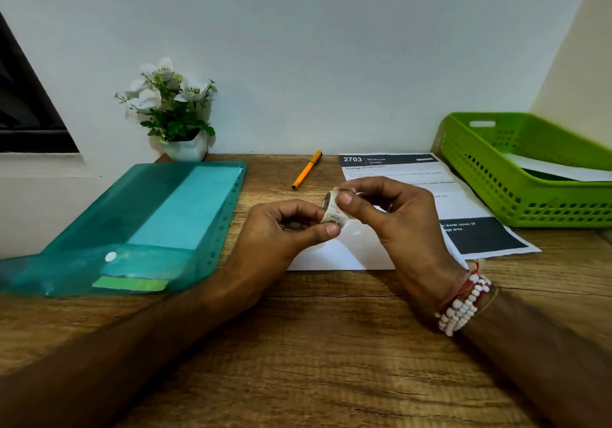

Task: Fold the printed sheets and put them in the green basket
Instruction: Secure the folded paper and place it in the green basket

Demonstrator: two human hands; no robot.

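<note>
Above the wooden surface point(331, 344), left hand point(284, 228) and right hand point(397, 215) each pinch what appears a tape roll point(334, 209). Peel evenly. Beyond: printed sheet point(407, 179), flat; green basket point(530, 175), one sheet inside.

**Hidden and cut off**

The hands point(291, 225) point(397, 215) cover most of the small roll point(334, 210); its print is too small to read. They also hide the middle of the printed sheet point(407, 175), whose fine text is blurred. The basket point(496, 175) runs off the right edge, the folder point(139, 228) off the left.
</note>
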